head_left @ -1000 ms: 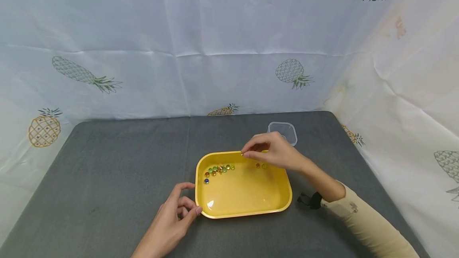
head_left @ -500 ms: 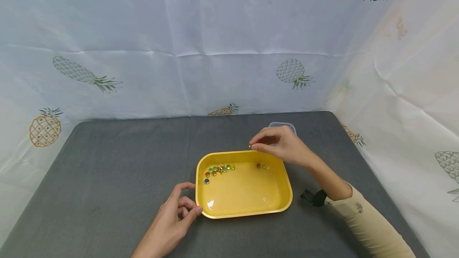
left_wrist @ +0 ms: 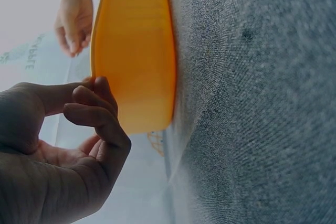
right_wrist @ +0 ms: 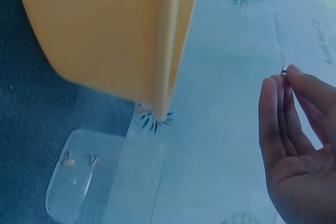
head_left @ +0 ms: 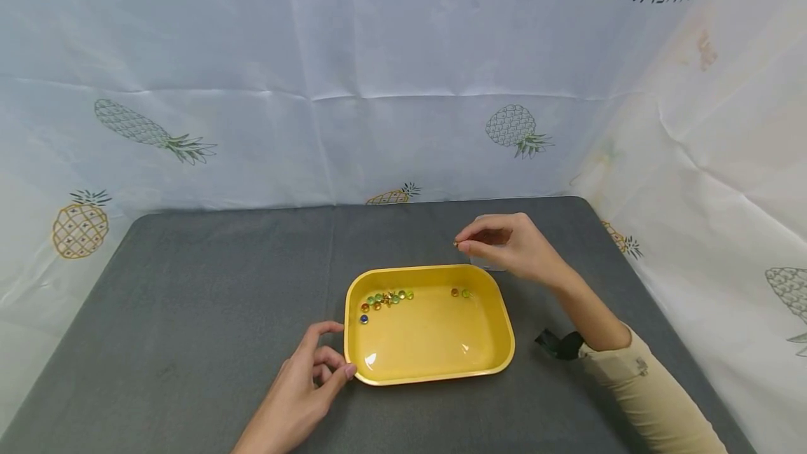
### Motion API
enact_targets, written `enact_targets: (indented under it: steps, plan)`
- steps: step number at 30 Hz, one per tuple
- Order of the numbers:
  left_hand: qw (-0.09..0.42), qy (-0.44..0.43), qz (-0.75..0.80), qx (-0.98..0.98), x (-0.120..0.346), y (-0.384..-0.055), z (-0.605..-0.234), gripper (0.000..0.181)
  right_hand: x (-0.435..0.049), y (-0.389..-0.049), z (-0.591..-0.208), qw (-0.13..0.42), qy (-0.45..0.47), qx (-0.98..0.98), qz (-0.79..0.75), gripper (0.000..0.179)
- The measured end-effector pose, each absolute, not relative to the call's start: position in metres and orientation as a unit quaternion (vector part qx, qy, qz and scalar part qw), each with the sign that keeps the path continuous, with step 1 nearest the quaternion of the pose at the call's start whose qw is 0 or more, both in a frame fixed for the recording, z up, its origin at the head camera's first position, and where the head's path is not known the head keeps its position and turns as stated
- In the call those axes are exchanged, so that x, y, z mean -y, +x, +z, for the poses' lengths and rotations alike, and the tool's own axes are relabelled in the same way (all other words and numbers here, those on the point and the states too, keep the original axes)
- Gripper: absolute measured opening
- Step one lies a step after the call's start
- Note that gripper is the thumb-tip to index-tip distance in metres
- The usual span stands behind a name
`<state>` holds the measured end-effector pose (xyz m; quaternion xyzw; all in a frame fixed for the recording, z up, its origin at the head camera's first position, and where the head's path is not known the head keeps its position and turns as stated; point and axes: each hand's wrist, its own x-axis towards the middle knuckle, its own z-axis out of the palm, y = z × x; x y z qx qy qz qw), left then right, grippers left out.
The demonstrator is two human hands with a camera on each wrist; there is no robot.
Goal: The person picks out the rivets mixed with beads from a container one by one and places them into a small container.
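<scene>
A yellow tray [head_left: 435,363] lies on the table, with several glass marbles [head_left: 379,298] and small gold-coloured pieces near its back left corner. Two more marbles [head_left: 460,293] sit at its back right. At the front left corner my left hand [head_left: 302,380] grips the tray, thumb on the rim and curled fingers against the outer wall. Beyond the back right rim, my right hand [head_left: 513,247] pinches a small shiny thumbtack [right_wrist: 284,70] in its fingertips. Under that hand is a clear plastic box [head_left: 488,263], mostly hidden in the head view; thumbtacks [right_wrist: 69,160] lie inside it.
Dark grey cloth [head_left: 208,314] covers the table. White curtains [head_left: 403,146] printed with pineapples hang behind and to the right. A black strap [head_left: 560,345] hangs at the right wrist beside a beige sleeve [head_left: 649,384].
My right hand has moved right and away from me, from above the tray's back rim to over the clear box, carrying the thumbtack. The left hand and tray stay put.
</scene>
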<state>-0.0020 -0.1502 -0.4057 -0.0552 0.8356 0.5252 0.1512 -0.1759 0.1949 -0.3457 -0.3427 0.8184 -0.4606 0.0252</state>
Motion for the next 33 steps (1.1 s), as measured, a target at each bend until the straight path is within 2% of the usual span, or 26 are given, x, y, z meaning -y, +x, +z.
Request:
enact_targets:
  steps: [12,33]
  plan:
    - [0.154,-0.051,0.531,-0.831,0.151,-0.002,-0.407,0.06,-0.217,-0.188,-0.351,-0.001,-0.305,-0.827,-0.473,0.019]
    - [0.152,-0.054,0.527,-0.835,0.15,-0.002,-0.406,0.06,-0.242,-0.205,-0.369,-0.016,-0.253,-0.842,-0.476,0.017]
